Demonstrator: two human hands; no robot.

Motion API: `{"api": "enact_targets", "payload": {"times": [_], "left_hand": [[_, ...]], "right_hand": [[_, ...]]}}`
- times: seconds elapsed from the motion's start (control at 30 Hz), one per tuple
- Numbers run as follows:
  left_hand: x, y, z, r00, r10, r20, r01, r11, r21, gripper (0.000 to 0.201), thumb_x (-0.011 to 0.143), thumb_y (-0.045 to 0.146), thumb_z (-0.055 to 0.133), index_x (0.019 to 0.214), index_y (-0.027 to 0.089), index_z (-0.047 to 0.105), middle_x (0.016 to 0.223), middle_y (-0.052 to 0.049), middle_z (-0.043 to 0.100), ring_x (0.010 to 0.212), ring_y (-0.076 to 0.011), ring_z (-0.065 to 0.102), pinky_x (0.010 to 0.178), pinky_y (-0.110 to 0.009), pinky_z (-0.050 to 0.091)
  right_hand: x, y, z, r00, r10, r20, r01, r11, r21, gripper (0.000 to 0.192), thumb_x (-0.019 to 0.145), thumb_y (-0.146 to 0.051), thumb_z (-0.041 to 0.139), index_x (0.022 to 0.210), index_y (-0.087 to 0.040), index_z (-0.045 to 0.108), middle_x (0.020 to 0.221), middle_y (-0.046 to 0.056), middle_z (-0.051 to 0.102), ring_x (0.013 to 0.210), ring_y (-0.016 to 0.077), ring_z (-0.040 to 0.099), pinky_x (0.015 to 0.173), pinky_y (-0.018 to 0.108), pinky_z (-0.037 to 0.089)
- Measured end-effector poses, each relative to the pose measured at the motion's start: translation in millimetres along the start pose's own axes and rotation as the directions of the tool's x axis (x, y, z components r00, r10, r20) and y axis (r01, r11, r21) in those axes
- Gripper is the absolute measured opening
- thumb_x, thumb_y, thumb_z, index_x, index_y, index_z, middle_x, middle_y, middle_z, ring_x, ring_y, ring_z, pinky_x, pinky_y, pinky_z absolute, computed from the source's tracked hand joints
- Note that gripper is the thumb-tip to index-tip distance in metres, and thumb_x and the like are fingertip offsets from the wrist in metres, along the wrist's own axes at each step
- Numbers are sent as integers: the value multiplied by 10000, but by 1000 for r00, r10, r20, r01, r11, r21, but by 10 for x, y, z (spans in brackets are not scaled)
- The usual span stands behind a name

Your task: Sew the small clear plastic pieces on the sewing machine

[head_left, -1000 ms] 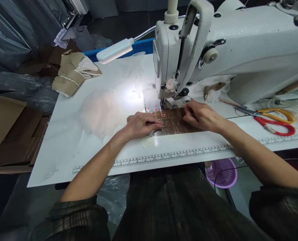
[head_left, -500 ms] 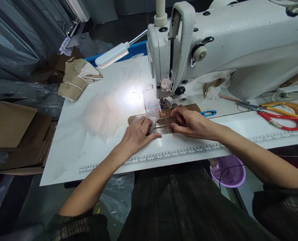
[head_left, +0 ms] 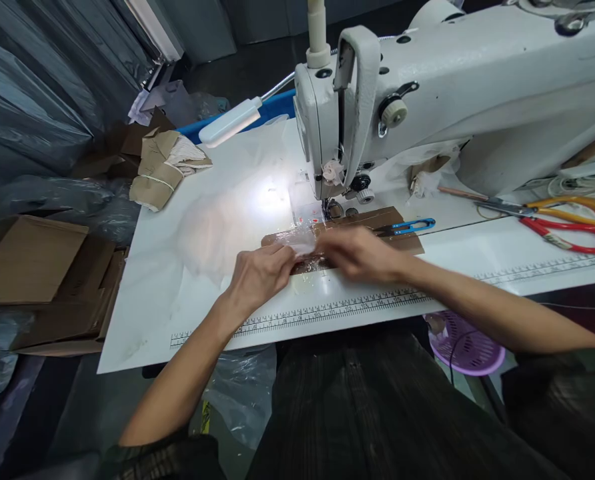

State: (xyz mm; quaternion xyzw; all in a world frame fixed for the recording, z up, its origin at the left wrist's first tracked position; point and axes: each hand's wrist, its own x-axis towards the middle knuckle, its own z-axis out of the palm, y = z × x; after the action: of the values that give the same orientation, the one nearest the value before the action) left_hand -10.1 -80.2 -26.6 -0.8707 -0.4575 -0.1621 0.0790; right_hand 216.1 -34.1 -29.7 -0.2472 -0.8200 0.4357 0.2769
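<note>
My left hand (head_left: 263, 270) has its fingers closed on a piece of sheer white fabric (head_left: 303, 241) in front of the sewing machine (head_left: 322, 133). Close beside it, my right hand (head_left: 360, 253) is smeared by motion at the fabric's right end, so I cannot make out its fingers. Beneath both hands lies a brown strip (head_left: 408, 243), shiny in places, on the white tabletop. Blue-handled thread snips (head_left: 411, 227) rest on the strip, just behind my right hand. More pale sheer fabric (head_left: 210, 230) spreads to the left under the lamp.
Scissors with red and orange handles (head_left: 567, 223) lie at the right. A lamp (head_left: 231, 122) reaches over the table; a brown bundle (head_left: 160, 177) sits at its left edge. A printed ruler (head_left: 322, 312) runs along the front. Cardboard boxes (head_left: 32, 260) and a purple basket (head_left: 470, 347) stand lower.
My right hand has moved left, close to my left hand, uncovering more of the strip and snips. My left hand has drawn slightly left and its thumb has folded in. The view has shifted slightly.
</note>
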Motion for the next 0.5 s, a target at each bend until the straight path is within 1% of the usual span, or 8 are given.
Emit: {"api": "enact_targets", "payload": {"times": [0.07,0.1,0.13,0.2,0.3,0.4,0.43,0.5], "left_hand": [[-91,16,16,981,119,-152,-100,987,123,191,948,203,548,784,181,642,609,29,636,516,-105,551,430,-240,309],[-121,39,22,959,198,-201,-168,973,160,111,932,191,582,857,187,664,657,26,676,541,-111,584,440,-241,353],[-136,71,23,932,275,-235,-234,954,186,69,915,175,609,929,194,673,723,19,713,573,-118,617,457,-245,399],[-130,151,10,889,382,-254,-330,917,223,139,892,147,634,1012,204,674,855,-4,754,630,-136,660,481,-261,464],[-86,252,-51,853,479,-207,-433,871,232,147,875,99,636,993,176,678,820,-31,750,596,-146,649,457,-273,482],[-83,266,-138,819,549,-168,-515,832,206,204,873,47,611,1028,168,665,746,-39,726,585,-156,644,450,-274,485],[-97,256,-167,819,550,-166,-516,831,208,246,875,36,600,1071,174,653,745,-39,722,593,-162,647,455,-278,486],[-140,242,-218,841,520,-148,-483,846,225,334,873,14,585,1163,177,615,735,-33,710,585,-167,640,451,-286,471]], "right_hand": [[-65,130,-133,953,204,-226,-203,979,29,189,956,-269,485,812,-189,578,649,-12,522,591,131,458,558,273,369],[-102,171,-184,927,264,-267,-257,964,62,191,954,-295,501,817,-188,579,630,-18,505,568,127,443,528,268,348],[-134,194,-216,911,305,-277,-287,952,105,196,953,-319,516,824,-187,581,618,-21,499,547,122,432,505,264,332],[-168,200,-222,895,362,-260,-314,926,209,211,943,-362,547,835,-185,585,616,-20,505,525,116,423,482,260,320],[-138,201,-187,841,474,-261,-346,841,416,231,914,-385,590,796,-186,582,607,-11,511,533,116,435,491,260,334],[-91,254,-275,754,566,-333,-305,751,585,187,824,-319,665,722,-195,569,539,-35,441,496,108,383,473,261,300],[-88,273,-340,709,581,-400,-254,739,624,165,788,-281,681,706,-200,563,524,-44,419,482,104,360,464,260,277],[-107,290,-493,590,594,-546,-124,735,666,134,742,-218,684,693,-206,560,520,-52,400,474,96,336,461,256,246]]}}
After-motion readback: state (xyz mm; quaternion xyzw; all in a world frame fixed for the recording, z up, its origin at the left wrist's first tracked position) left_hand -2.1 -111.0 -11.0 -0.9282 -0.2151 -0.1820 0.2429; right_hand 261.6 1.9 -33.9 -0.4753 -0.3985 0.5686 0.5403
